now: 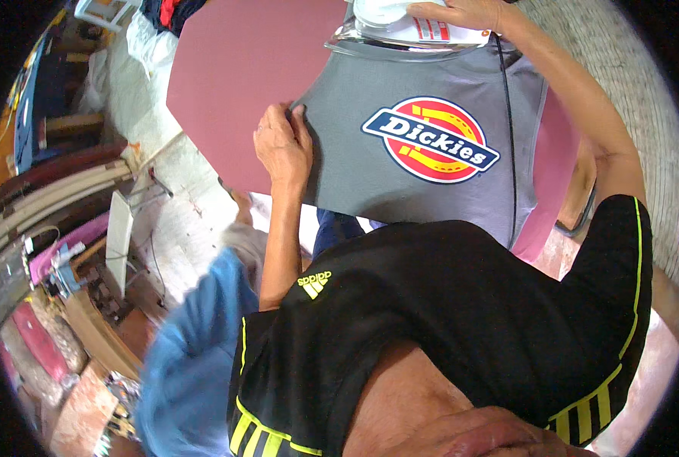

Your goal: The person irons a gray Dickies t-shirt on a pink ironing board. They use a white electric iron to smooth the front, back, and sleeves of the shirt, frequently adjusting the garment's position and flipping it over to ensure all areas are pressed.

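A grey shirt [339,160] lies spread over a maroon ironing board [225,84]. Its front carries a red, yellow and blue printed emblem. My left hand [284,145] is at the shirt's left edge, thumb and fingers pinched together on the fabric. At the far side of the shirt, my right hand [472,14] grips a white iron [400,29] with a clear base rim. The frame's top edge cuts off part of the iron. A thin black cord [513,152] runs from beside the iron across the shirt's right part toward me.
A white plastic bag [149,38] and dark cloth lie beyond the board at the far left. Stacked boards [57,198], a pale panel [118,244] and assorted clutter fill the left side. Blue fabric [202,350] is close by my left arm.
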A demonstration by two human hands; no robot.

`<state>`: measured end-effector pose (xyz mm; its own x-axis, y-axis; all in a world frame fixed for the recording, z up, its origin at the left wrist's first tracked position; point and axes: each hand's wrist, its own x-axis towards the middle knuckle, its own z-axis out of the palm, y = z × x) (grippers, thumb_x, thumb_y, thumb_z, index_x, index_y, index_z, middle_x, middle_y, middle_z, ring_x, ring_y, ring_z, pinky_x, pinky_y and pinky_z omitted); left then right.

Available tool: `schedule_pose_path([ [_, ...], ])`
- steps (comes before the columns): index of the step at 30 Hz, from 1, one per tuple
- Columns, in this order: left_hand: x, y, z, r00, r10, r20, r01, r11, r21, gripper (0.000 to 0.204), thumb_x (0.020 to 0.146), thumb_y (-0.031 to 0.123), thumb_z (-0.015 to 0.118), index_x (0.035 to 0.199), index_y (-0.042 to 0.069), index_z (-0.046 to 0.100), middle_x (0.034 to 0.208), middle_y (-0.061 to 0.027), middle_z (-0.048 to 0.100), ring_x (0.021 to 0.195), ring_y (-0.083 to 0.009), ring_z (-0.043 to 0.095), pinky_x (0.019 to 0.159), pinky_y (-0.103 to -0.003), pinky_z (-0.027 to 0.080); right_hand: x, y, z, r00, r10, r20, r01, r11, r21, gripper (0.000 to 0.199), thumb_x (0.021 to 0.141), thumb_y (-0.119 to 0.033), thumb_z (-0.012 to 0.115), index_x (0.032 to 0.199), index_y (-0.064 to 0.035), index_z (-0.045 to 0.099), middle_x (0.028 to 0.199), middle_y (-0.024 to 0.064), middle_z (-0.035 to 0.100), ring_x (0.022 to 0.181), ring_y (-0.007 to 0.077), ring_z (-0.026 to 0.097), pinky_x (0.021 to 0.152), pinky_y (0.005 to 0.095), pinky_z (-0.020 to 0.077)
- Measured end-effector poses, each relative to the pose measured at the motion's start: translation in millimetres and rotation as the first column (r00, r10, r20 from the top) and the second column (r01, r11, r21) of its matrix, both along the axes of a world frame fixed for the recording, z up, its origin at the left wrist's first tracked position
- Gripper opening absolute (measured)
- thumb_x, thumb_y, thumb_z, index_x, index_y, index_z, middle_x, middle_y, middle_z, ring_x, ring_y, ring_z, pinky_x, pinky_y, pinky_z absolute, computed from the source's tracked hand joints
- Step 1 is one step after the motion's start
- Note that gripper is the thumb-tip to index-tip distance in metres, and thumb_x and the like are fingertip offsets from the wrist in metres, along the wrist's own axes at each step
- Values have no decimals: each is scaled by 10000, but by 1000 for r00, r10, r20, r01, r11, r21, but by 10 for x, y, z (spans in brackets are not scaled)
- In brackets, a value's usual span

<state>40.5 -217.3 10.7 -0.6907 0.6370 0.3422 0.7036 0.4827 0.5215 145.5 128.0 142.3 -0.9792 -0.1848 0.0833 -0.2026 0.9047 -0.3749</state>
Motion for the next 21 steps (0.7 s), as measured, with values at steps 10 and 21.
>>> schedule_pose_path([
  [10, 50, -139, 93, 990, 82, 111, -87, 995, 42, 295, 910, 180, 671, 1149, 19, 606, 958, -133, 671, 852, -281, 671, 747, -392, 529, -283, -455, -7, 954, 298, 36, -297, 955, -12, 324, 880, -347, 680, 806, -48, 580, 675, 186, 625, 651, 396, 640, 560, 452, 482],
  [21, 412, -671, -67, 937, 175, 301, -262, 925, 276, 473, 825, -46, 636, 1269, -35, 475, 1073, -203, 551, 911, -291, 618, 834, -371, 510, -569, -1249, -98, 936, 351, 2, -351, 936, 33, 347, 868, -387, 680, 820, -55, 590, 689, 211, 633, 652, 413, 640, 577, 483, 488],
])
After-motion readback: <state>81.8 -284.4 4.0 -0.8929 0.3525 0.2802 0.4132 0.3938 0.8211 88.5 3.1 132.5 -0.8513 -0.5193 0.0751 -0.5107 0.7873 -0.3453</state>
